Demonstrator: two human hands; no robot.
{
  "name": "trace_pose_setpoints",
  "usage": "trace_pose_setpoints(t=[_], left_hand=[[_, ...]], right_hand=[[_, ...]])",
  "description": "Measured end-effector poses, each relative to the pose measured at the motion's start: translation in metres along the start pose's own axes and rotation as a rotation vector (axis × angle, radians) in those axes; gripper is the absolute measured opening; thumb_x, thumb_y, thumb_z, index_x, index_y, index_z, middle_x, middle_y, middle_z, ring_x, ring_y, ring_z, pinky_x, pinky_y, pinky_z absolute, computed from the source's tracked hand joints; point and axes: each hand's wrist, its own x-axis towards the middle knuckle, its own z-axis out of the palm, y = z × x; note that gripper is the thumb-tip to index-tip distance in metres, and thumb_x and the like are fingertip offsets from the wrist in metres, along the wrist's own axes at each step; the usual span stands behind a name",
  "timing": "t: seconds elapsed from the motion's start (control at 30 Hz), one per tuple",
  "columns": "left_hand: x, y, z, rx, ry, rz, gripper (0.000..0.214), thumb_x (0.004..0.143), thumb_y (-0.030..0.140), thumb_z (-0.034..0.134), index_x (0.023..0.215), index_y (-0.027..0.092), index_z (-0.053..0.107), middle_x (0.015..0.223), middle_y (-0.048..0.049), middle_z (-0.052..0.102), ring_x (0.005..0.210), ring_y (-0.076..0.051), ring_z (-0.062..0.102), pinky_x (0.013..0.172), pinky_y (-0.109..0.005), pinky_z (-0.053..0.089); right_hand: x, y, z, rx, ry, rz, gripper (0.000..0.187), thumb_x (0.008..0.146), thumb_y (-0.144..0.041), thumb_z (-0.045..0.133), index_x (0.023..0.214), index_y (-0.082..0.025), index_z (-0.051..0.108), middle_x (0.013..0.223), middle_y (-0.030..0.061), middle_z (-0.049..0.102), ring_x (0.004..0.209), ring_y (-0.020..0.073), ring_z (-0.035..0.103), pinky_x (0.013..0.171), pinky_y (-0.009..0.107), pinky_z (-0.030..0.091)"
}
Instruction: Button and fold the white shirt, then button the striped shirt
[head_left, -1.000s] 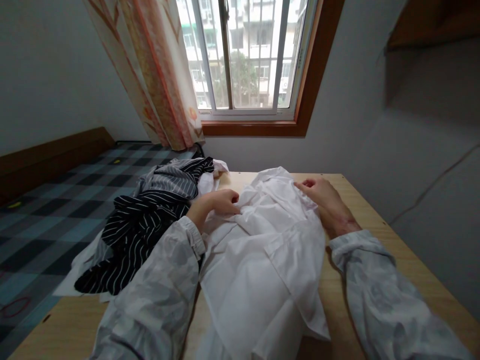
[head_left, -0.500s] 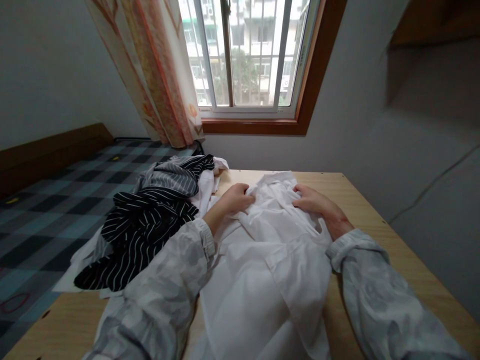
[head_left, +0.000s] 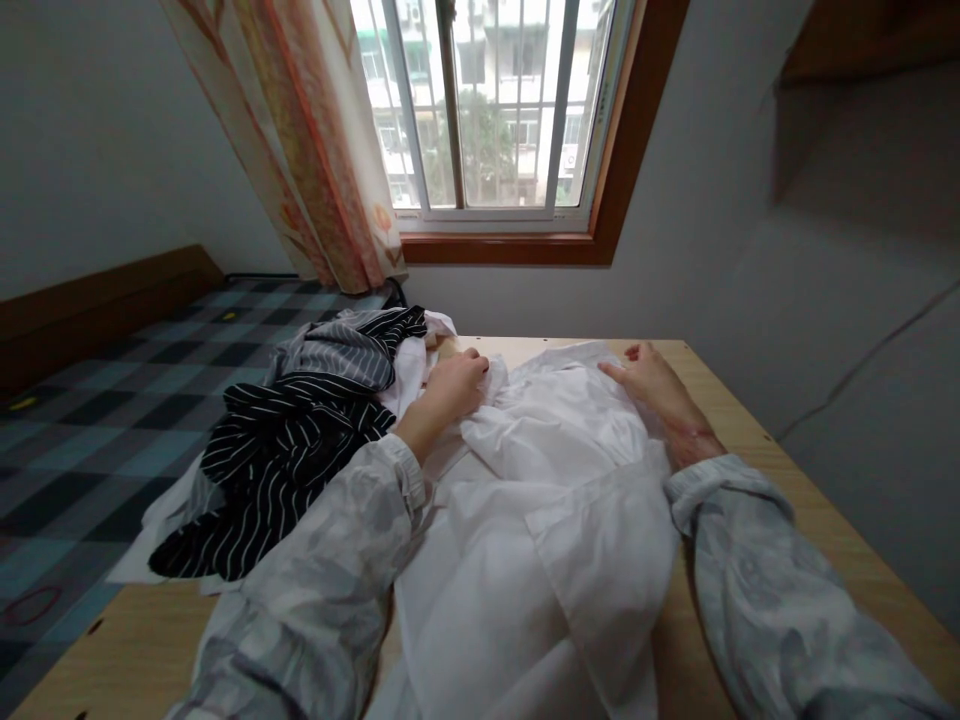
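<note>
A crumpled white shirt (head_left: 525, 540) lies lengthwise on the wooden table, its far end between my hands. At its upper left, my left hand (head_left: 456, 385) is closed on a fold of the cloth with the fingers curled. On the upper right, my right hand (head_left: 654, 385) rests by the shirt's edge. Its thumb touches the cloth and stands apart from the fingers, so that hand looks open. Folds cover much of the shirt's far part.
Black-and-white striped clothing (head_left: 292, 450) is heaped left of the shirt, with white cloth under it. A checked bed (head_left: 97, 400) adjoins the wooden table (head_left: 757, 480) on the left. Beyond are a curtain (head_left: 300, 140) and a window (head_left: 495, 130).
My hands have moved apart, the left one leftward and the right one to the right. The shirt's far end is spread wider, and my right hand's grip has loosened.
</note>
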Motion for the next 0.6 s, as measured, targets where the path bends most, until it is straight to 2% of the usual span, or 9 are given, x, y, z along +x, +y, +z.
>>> trace_pose_setpoints(t=[0.1, 0.17, 0.23, 0.3, 0.37, 0.43, 0.5, 0.6], left_hand=[[0.001, 0.009, 0.010, -0.120, 0.085, 0.033, 0.032, 0.084, 0.007, 0.069, 0.113, 0.019, 0.077, 0.127, -0.0131, 0.076, 0.103, -0.027, 0.073, 0.086, -0.035, 0.052], [0.001, 0.015, 0.019, -0.217, 0.130, 0.043, 0.022, 0.088, 0.016, 0.072, 0.109, 0.019, 0.076, 0.120, -0.0113, 0.077, 0.098, -0.025, 0.071, 0.086, -0.034, 0.052], [0.001, 0.021, 0.028, -0.312, 0.169, 0.047, 0.012, 0.096, 0.031, 0.073, 0.100, 0.020, 0.074, 0.111, -0.0093, 0.077, 0.096, -0.024, 0.070, 0.087, -0.033, 0.051], [0.000, 0.027, 0.036, -0.387, 0.179, 0.021, 0.029, 0.103, 0.046, 0.069, 0.091, 0.020, 0.071, 0.100, -0.0071, 0.076, 0.094, -0.023, 0.069, 0.086, -0.032, 0.050], [-0.001, 0.030, 0.041, -0.424, 0.156, -0.042, 0.038, 0.103, 0.056, 0.070, 0.091, 0.021, 0.069, 0.094, -0.0054, 0.076, 0.091, -0.022, 0.068, 0.081, -0.031, 0.048], [-0.002, 0.032, 0.042, -0.427, 0.122, -0.108, 0.035, 0.097, 0.056, 0.079, 0.099, 0.022, 0.070, 0.095, -0.0045, 0.077, 0.089, -0.023, 0.069, 0.078, -0.031, 0.047], [-0.002, 0.034, 0.039, -0.403, 0.093, -0.138, 0.030, 0.094, 0.047, 0.083, 0.108, 0.024, 0.070, 0.099, -0.0045, 0.080, 0.091, -0.025, 0.072, 0.078, -0.032, 0.048], [-0.003, 0.036, 0.033, -0.324, 0.068, -0.101, 0.020, 0.095, 0.032, 0.079, 0.112, 0.025, 0.072, 0.102, -0.0062, 0.082, 0.099, -0.028, 0.075, 0.088, -0.036, 0.051]], right_hand=[[-0.002, -0.002, 0.022, 0.057, -0.016, 0.075, 0.084, 0.087, -0.057, 0.084, 0.152, -0.011, 0.057, 0.148, 0.0264, 0.070, 0.127, 0.0357, 0.073, 0.104, 0.040, 0.055], [-0.005, -0.004, 0.031, 0.093, -0.040, 0.113, 0.083, 0.089, -0.054, 0.083, 0.154, -0.010, 0.058, 0.150, 0.0270, 0.070, 0.130, 0.0354, 0.073, 0.106, 0.039, 0.055], [-0.008, -0.004, 0.034, 0.113, -0.003, 0.142, 0.078, 0.092, -0.054, 0.080, 0.153, -0.010, 0.060, 0.147, 0.0263, 0.072, 0.131, 0.0347, 0.073, 0.108, 0.038, 0.054], [-0.009, -0.005, 0.034, 0.121, 0.035, 0.159, 0.073, 0.094, -0.052, 0.078, 0.151, -0.009, 0.063, 0.140, 0.0246, 0.076, 0.128, 0.0336, 0.074, 0.107, 0.038, 0.055], [-0.008, -0.005, 0.032, 0.120, 0.038, 0.163, 0.071, 0.092, -0.047, 0.079, 0.150, -0.011, 0.064, 0.136, 0.0223, 0.078, 0.124, 0.0323, 0.076, 0.104, 0.037, 0.056], [-0.007, -0.006, 0.031, 0.126, 0.012, 0.176, 0.073, 0.086, -0.041, 0.082, 0.151, -0.013, 0.064, 0.137, 0.0208, 0.079, 0.118, 0.0312, 0.077, 0.098, 0.035, 0.057], [-0.005, -0.008, 0.030, 0.151, -0.007, 0.202, 0.075, 0.082, -0.037, 0.084, 0.150, -0.014, 0.065, 0.135, 0.0199, 0.080, 0.111, 0.0301, 0.078, 0.090, 0.033, 0.058], [-0.005, -0.012, 0.027, 0.212, -0.017, 0.218, 0.054, 0.085, -0.044, 0.081, 0.129, -0.013, 0.077, 0.117, 0.0169, 0.084, 0.095, 0.0280, 0.077, 0.075, 0.031, 0.055]])
